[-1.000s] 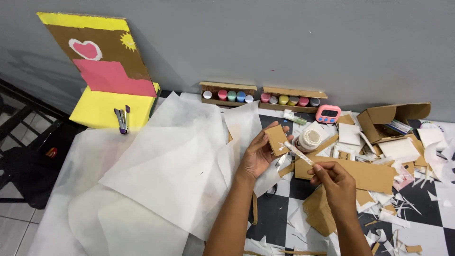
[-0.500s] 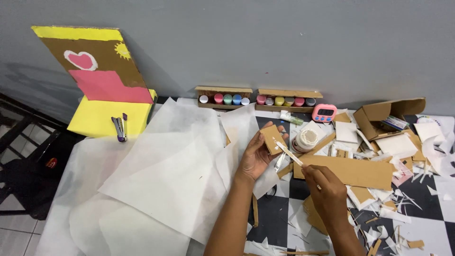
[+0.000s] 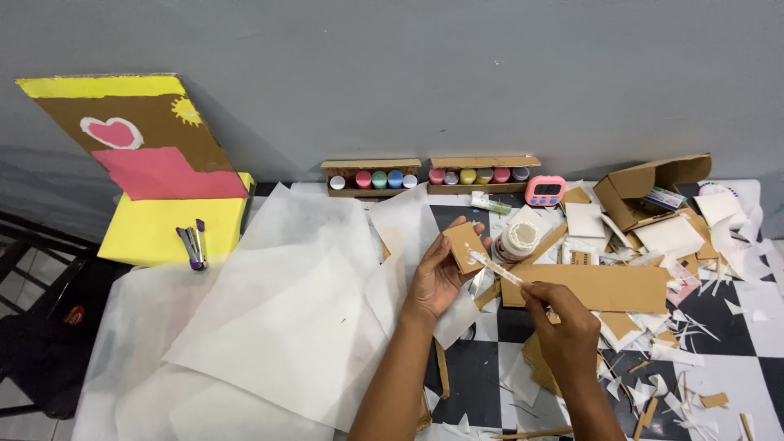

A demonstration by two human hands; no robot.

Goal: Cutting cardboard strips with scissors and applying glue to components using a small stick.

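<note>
Since a second ago the stick [image 3: 496, 270] tip has closed in from beside the card [image 3: 463, 246] to touching its near right edge, which reads as glue being spread on the card. Left hand [image 3: 437, 282] pinches the small brown card upright, mid-table, just left of the white glue jar [image 3: 519, 239]. Right hand [image 3: 563, 327] is closed around the stick's near end; its long axis runs near-right to far-left, tip pointing far-left at the card, above the long cardboard strip [image 3: 596, 286].

White paper sheets [image 3: 278, 327], paint pots [image 3: 376, 179], stapler [image 3: 193, 245], pink timer [image 3: 545, 190].
</note>
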